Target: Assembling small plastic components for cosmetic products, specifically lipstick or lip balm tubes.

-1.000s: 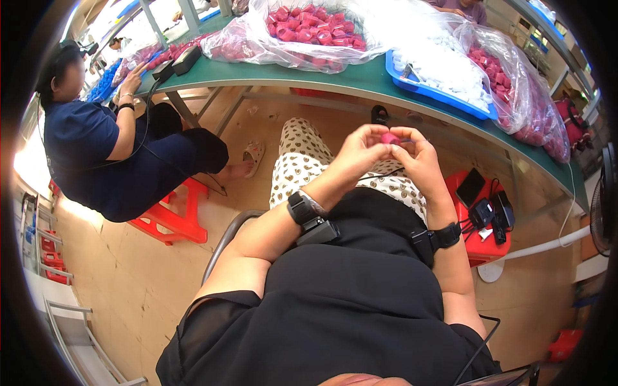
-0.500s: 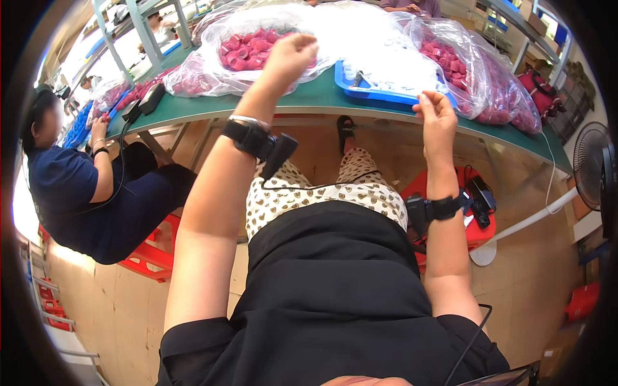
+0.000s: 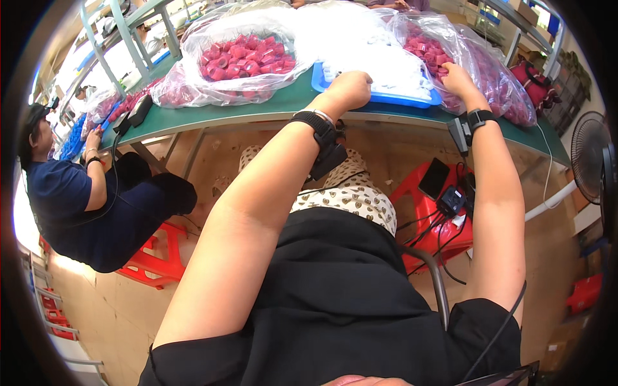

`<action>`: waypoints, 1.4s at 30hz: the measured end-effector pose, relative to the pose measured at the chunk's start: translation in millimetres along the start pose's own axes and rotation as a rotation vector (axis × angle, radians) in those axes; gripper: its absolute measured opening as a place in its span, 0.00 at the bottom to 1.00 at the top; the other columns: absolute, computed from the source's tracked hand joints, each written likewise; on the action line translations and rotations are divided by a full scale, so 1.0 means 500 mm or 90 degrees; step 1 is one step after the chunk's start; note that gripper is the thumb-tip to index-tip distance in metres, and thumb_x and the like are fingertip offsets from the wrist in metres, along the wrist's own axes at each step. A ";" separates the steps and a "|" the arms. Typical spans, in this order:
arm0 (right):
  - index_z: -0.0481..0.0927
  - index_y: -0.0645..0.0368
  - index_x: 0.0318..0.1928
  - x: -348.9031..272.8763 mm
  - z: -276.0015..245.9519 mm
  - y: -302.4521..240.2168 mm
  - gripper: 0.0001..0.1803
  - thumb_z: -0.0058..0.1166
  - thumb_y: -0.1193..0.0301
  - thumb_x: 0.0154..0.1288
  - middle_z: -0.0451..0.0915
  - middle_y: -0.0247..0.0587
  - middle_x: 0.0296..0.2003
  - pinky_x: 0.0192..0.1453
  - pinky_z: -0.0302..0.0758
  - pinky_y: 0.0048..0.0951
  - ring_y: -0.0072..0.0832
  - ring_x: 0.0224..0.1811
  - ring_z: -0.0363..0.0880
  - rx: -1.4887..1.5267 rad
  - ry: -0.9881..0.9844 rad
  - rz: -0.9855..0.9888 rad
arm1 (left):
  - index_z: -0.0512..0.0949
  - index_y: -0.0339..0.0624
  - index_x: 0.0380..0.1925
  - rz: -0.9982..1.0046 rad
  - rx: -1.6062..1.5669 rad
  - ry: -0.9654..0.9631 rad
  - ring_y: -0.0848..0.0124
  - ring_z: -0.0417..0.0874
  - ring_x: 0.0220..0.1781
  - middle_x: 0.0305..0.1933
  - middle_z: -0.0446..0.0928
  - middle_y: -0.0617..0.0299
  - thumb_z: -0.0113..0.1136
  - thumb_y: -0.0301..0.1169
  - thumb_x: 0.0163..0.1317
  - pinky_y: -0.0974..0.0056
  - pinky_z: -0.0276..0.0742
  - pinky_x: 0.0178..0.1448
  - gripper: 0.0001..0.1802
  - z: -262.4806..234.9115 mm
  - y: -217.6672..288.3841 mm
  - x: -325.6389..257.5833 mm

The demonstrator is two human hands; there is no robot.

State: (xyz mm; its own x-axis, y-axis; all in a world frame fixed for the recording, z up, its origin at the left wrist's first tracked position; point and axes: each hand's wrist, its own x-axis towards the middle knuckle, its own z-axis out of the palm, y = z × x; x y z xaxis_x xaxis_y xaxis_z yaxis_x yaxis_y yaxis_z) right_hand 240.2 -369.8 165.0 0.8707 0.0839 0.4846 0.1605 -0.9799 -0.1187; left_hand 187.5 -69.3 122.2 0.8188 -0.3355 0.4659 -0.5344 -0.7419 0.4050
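My left hand (image 3: 351, 89) is closed over the near side of a blue tray (image 3: 399, 100); whatever its fingers hold is hidden. Small white pieces (image 3: 412, 85) fill the tray, washed out by glare towards the back. To the right, my right hand (image 3: 458, 80) reaches the opening of a clear plastic bag (image 3: 479, 55) of red cup-shaped plastic pieces (image 3: 428, 50). Its bent fingertips close on one of the red pieces. Left of the tray, another open clear bag (image 3: 183, 74) holds more red pieces (image 3: 241, 59), with thin dark strands sticking up among them.
The green table (image 3: 296, 103) runs across in front of me. A co-worker (image 3: 71, 174) sits at the left on a red stool (image 3: 158, 257). At the right, another red stool (image 3: 418, 222) carries a phone and cabled devices, near a standing fan (image 3: 589, 161).
My left hand has moved right and down from above the left bag to the tray. My right hand has gone from the tray's right corner up to the red pieces in the right bag.
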 end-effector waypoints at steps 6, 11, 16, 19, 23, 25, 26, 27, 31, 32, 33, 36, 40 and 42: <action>0.76 0.55 0.56 -0.007 0.008 -0.023 0.22 0.45 0.74 0.59 0.74 0.51 0.56 0.62 0.69 0.43 0.45 0.59 0.73 -0.103 -0.095 0.022 | 0.84 0.37 0.34 -0.087 -0.003 -0.075 0.52 0.83 0.43 0.38 0.82 0.44 0.53 0.30 0.55 0.58 0.76 0.50 0.12 -0.006 -0.005 0.028; 0.76 0.57 0.51 0.004 0.009 -0.030 0.18 0.44 0.74 0.62 0.71 0.51 0.57 0.60 0.71 0.45 0.48 0.59 0.72 -0.206 -0.071 0.078 | 0.85 0.40 0.35 -0.202 0.055 -0.109 0.63 0.84 0.39 0.35 0.83 0.51 0.65 0.30 0.50 0.63 0.77 0.46 0.12 -0.024 -0.024 0.058; 0.76 0.60 0.48 0.003 0.009 -0.027 0.15 0.45 0.76 0.60 0.79 0.52 0.46 0.55 0.74 0.46 0.48 0.52 0.77 -0.185 -0.052 0.037 | 0.82 0.33 0.39 -0.157 -0.080 -0.024 0.65 0.83 0.38 0.36 0.83 0.53 0.66 0.28 0.49 0.64 0.78 0.46 0.16 -0.030 -0.019 0.031; 0.78 0.61 0.46 -0.002 0.013 -0.019 0.14 0.45 0.76 0.59 0.80 0.52 0.45 0.54 0.74 0.46 0.50 0.49 0.78 -0.116 0.030 0.056 | 0.79 0.30 0.44 -0.197 -0.217 0.049 0.66 0.82 0.40 0.39 0.82 0.50 0.64 0.25 0.52 0.64 0.78 0.46 0.18 -0.033 -0.024 0.021; 0.78 0.61 0.45 0.016 0.008 0.024 0.15 0.56 0.72 0.55 0.83 0.44 0.35 0.44 0.78 0.33 0.35 0.38 0.83 0.221 0.191 0.139 | 0.75 0.28 0.46 -0.270 -0.576 0.028 0.69 0.81 0.42 0.43 0.79 0.52 0.61 0.25 0.60 0.69 0.79 0.46 0.15 -0.059 0.009 0.011; 0.79 0.60 0.46 -0.006 -0.035 -0.052 0.16 0.58 0.70 0.56 0.82 0.36 0.32 0.34 0.77 0.25 0.25 0.31 0.81 0.386 0.194 0.159 | 0.76 0.30 0.45 -0.243 -0.646 0.026 0.69 0.81 0.42 0.43 0.78 0.54 0.61 0.26 0.61 0.70 0.79 0.45 0.14 -0.083 0.006 -0.019; 0.79 0.60 0.46 -0.021 -0.053 -0.076 0.15 0.57 0.71 0.58 0.82 0.34 0.32 0.32 0.75 0.24 0.23 0.31 0.80 0.608 0.140 0.152 | 0.76 0.31 0.44 -0.207 -0.721 0.006 0.70 0.81 0.42 0.43 0.78 0.56 0.62 0.28 0.62 0.71 0.78 0.45 0.14 -0.092 0.011 -0.031; 0.79 0.59 0.46 -0.038 -0.064 -0.104 0.13 0.55 0.71 0.60 0.82 0.32 0.32 0.30 0.73 0.22 0.21 0.30 0.78 0.830 0.078 0.138 | 0.76 0.31 0.44 -0.202 -0.720 0.006 0.70 0.81 0.42 0.43 0.78 0.56 0.62 0.28 0.62 0.71 0.78 0.45 0.14 -0.103 0.020 -0.050; 0.79 0.57 0.46 -0.142 -0.086 -0.260 0.12 0.48 0.67 0.67 0.78 0.31 0.33 0.33 0.72 0.20 0.20 0.30 0.76 1.056 -0.099 0.003 | 0.78 0.35 0.43 -0.190 -0.814 -0.029 0.78 0.75 0.32 0.38 0.78 0.61 0.58 0.32 0.65 0.75 0.71 0.35 0.12 -0.142 0.049 -0.148; 0.79 0.58 0.46 -0.165 -0.079 -0.284 0.13 0.47 0.66 0.68 0.78 0.31 0.33 0.33 0.72 0.20 0.20 0.31 0.76 1.079 -0.137 -0.011 | 0.78 0.35 0.44 -0.188 -0.810 -0.038 0.80 0.72 0.30 0.37 0.77 0.63 0.56 0.31 0.65 0.76 0.69 0.35 0.12 -0.145 0.055 -0.166; 0.78 0.59 0.47 -0.185 -0.070 -0.309 0.14 0.45 0.66 0.69 0.78 0.32 0.33 0.33 0.72 0.20 0.20 0.31 0.76 1.103 -0.181 -0.028 | 0.78 0.35 0.45 -0.189 -0.804 -0.041 0.82 0.68 0.28 0.36 0.76 0.65 0.55 0.30 0.66 0.77 0.67 0.34 0.12 -0.154 0.065 -0.188; 0.77 0.62 0.45 -0.252 -0.055 -0.397 0.14 0.43 0.65 0.71 0.77 0.35 0.32 0.31 0.73 0.21 0.22 0.30 0.76 1.144 -0.258 -0.029 | 0.78 0.38 0.48 -0.175 -0.751 0.006 0.84 0.64 0.27 0.31 0.72 0.72 0.54 0.33 0.67 0.78 0.62 0.32 0.14 -0.160 0.070 -0.243; 0.77 0.60 0.39 -0.308 -0.018 -0.464 0.12 0.46 0.65 0.71 0.76 0.33 0.28 0.28 0.71 0.19 0.20 0.27 0.75 1.105 -0.306 0.002 | 0.77 0.38 0.52 -0.168 -0.712 0.090 0.86 0.68 0.32 0.33 0.75 0.73 0.54 0.37 0.68 0.78 0.66 0.36 0.17 -0.172 0.074 -0.318; 0.77 0.59 0.37 -0.330 -0.001 -0.477 0.11 0.47 0.65 0.70 0.75 0.31 0.27 0.26 0.69 0.18 0.18 0.26 0.74 1.063 -0.347 -0.014 | 0.77 0.37 0.52 -0.102 -0.670 0.126 0.80 0.76 0.40 0.36 0.78 0.67 0.54 0.34 0.69 0.72 0.73 0.46 0.17 -0.141 0.038 -0.338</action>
State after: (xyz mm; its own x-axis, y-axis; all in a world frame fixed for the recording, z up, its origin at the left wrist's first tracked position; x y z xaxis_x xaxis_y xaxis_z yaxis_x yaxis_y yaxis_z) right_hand 58.0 -149.8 113.9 0.8479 0.4822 0.2202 0.1314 0.2112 -0.9686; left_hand 24.3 14.1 106.8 0.8974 -0.1095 0.4274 -0.4129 0.1329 0.9010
